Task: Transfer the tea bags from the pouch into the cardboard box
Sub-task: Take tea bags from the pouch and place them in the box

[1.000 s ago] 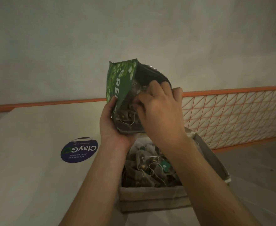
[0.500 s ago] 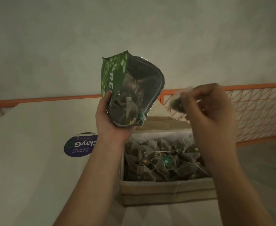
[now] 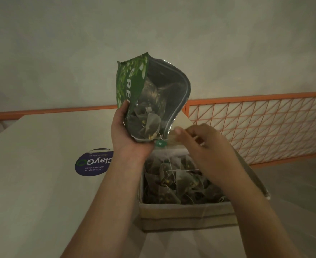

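At nine o'clock the pale bench carries a round dark-blue sticker with white and green lettering, lying flat just left of the left forearm. Toward the centre, the left hand is raised above the bench, its grip clamped on the lower part of the green pouch: the thumb lies along the printed green face and the palm cups the bottom. The pouch stands nearly upright, its mouth wide and turned toward the camera, showing a dark foil lining and several tea bags inside. A small green tag on a string hangs out at the pouch's lower edge.

At six o'clock from the pouch sits the cardboard box on the bench, open at the top and heaped with tea bags, strings lying across them.

At three o'clock from the pouch's lower edge, the right hand hovers over the far side of the box, fingers curled. Something thin and pale shows between them, but whether the grip pinches it I cannot tell. Farther right, an orange mesh railing runs behind the bench.
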